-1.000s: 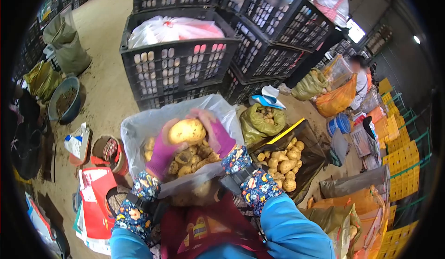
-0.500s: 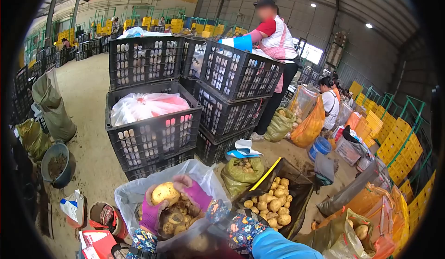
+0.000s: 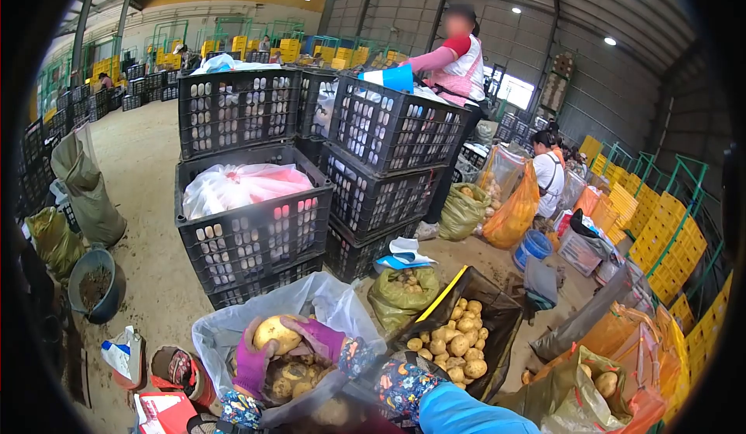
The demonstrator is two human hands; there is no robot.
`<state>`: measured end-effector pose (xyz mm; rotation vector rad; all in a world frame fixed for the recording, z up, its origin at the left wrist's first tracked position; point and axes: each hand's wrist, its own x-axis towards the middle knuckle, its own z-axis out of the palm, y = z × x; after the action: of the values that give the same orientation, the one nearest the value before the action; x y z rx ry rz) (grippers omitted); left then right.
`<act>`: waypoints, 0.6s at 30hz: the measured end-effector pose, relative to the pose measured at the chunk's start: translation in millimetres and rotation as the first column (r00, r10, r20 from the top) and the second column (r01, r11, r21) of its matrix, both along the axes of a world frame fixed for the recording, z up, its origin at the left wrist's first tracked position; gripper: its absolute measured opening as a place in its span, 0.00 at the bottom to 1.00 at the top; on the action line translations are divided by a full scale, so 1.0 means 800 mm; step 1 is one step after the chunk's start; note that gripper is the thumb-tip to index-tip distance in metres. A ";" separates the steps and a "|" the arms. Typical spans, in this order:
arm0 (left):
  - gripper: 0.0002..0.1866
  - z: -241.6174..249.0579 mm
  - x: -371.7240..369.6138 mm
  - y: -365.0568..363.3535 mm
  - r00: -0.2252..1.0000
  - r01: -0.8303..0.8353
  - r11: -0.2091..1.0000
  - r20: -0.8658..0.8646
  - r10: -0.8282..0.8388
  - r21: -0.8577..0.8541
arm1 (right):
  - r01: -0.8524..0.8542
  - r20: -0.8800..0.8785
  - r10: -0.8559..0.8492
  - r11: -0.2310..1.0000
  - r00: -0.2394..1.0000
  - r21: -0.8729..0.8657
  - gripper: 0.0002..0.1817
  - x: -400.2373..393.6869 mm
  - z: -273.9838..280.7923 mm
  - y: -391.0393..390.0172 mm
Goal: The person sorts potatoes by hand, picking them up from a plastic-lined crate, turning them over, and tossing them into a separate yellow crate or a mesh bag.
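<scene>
Inside a warehouse (image 3: 144, 154), one large potato (image 3: 272, 331) is clasped in the gloved left hand (image 3: 254, 354) over a plastic-lined bin (image 3: 346, 307) of other potatoes (image 3: 295, 376), the right hand (image 3: 325, 339) placed alongside, contact unclear, with black crates (image 3: 260, 236) stacked beyond.

No text, label, brand, number or sign can be read; any marks on the flat red-and-white sheet (image 3: 168, 414) or the crumpled blue-and-white wrapping (image 3: 406, 254) are too small to make out.

Two purple-gloved hands (image 3: 251, 356) (image 3: 317, 336); one large held potato (image 3: 276, 334); one soil-holding tub (image 3: 116, 294)
</scene>
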<state>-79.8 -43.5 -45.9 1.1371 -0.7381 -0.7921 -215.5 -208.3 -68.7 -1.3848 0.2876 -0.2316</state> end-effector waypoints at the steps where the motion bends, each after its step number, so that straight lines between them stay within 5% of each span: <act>1: 0.32 0.015 -0.003 0.003 0.994 0.019 0.999 -0.106 -0.015 0.038 | 0.004 -0.003 -0.004 0.999 1.000 0.044 0.43 0.003 -0.005 -0.007; 18: 0.33 0.020 -0.005 0.001 0.977 0.068 0.994 -0.198 -0.085 -0.088 | 0.056 0.079 -0.073 0.978 0.994 0.202 0.45 0.012 -0.053 -0.029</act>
<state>-83.9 -43.0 -29.8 0.9443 -0.6411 -0.9197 -206.3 -231.5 -111.3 -1.1644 0.2764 -0.3073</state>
